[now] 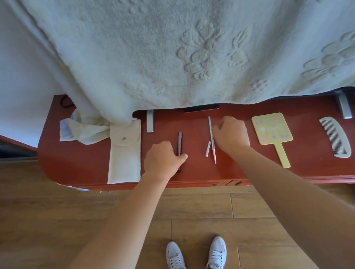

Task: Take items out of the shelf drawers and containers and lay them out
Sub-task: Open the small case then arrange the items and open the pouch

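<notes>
Hands [163,157] both reach forward over the red-brown table [83,166], arms nearly straight, knuckles up. The left hand is curled, its thumb lying across a dark pencil [180,141] and its bent fingers against the pencil's left side, pinching it down on the table. That pencil runs away from the person, its far end tipped slightly to the right. The right hand [231,134] is curled too, fingertips down against the right side of a thin pale pencil [210,126] – the thumb is hidden, so whether it grips or only touches cannot be told. The pale pencil lies almost straight away from the person, its near end poking out below the hand. A small pink cap [208,148] lies just left of it, slanted, touching neither hand. Left of the hands sits a cream pouch [124,159], long axis the same way – to the right a yellow hand mirror [272,130], handle toward the person, then a comb [335,137]
</notes>
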A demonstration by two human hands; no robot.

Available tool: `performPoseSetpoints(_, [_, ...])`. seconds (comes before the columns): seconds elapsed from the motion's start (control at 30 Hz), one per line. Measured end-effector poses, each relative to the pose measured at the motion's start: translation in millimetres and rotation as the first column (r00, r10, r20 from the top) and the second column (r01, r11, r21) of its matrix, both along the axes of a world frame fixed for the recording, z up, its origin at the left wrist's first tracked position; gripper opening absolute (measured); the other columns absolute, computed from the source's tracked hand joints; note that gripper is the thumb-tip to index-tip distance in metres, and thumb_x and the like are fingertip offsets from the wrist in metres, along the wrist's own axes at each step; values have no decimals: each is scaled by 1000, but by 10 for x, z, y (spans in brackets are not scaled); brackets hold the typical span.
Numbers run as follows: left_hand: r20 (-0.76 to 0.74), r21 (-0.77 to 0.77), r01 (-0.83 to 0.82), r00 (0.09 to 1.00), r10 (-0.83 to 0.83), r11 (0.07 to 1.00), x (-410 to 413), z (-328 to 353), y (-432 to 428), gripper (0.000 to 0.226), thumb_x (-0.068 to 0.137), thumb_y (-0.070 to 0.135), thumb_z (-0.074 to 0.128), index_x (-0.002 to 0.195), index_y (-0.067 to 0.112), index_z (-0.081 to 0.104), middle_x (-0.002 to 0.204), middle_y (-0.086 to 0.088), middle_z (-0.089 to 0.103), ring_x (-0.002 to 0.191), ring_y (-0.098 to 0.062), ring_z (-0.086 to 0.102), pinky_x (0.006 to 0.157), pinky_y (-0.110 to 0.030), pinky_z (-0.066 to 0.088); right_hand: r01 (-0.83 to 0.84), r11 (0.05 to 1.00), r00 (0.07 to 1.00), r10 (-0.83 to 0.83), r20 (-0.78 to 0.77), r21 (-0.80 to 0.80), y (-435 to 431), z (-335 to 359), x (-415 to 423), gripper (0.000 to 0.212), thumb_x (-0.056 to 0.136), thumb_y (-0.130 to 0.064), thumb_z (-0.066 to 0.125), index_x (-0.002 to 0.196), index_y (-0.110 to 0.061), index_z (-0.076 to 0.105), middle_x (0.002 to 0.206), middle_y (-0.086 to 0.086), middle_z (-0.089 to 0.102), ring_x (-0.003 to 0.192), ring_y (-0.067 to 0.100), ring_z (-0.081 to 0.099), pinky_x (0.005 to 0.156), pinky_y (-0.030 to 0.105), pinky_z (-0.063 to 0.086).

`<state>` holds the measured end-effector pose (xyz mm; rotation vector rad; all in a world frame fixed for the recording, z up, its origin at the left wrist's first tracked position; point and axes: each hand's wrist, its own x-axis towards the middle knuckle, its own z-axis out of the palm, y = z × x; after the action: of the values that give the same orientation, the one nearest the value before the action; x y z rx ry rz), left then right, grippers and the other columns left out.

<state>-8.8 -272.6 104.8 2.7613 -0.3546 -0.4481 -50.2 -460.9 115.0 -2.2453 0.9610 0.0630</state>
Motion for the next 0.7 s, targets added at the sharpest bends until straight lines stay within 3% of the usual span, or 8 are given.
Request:
performPoseSetpoints(0.17, [32,-84,26,999,-23,996,-17,44,-17,23,86,41,64,79,20,64,72,3,67,71,-21,65,61,-30,48,-87,995,996,86,25,56,80,45,39,28,93,-23,50,86,-1,66,80,14,68,69,29,65,57,30,50])
performPoseSetpoints(0.3, [94,-197,115,991,-98,974,13,138,-65,20,90,39,61,86,21,66,76,3,68,71,-20,64,66,-38,54,-159,906,987,138,81,392,186,62,82,39,94,-45,57,88,-9,72,82,5,75,65,17,68,59,27,49])
performPoseSetpoints(0.4, [126,-251,214,974,-187,944,16,156,-88,16,90,36,61,85,21,66,77,3,64,70,-18,61,66,-42,53,-176,823,984,124,131,540,249,60,121,33,91,-43,65,94,-10,71,78,7,75,66,21,63,59,31,46])
performPoseSetpoints(0.53, [125,-276,207,976,-179,939,25,161,-43,19,87,40,65,89,21,68,79,5,66,70,-14,61,64,-36,53,-159,808,982,68,177,567,260,98,140,24,93,-33,66,93,-9,70,76,13,74,67,25,59,62,34,46])
performPoseSetpoints(0.7, [47,-250,192,981,-186,949,9,200,-4,24,88,42,65,79,20,62,67,4,60,63,-15,56,54,-26,38,-170,800,979,69,193,575,267,185,173,25,95,-33,64,90,-9,70,71,10,70,67,23,60,56,29,44])
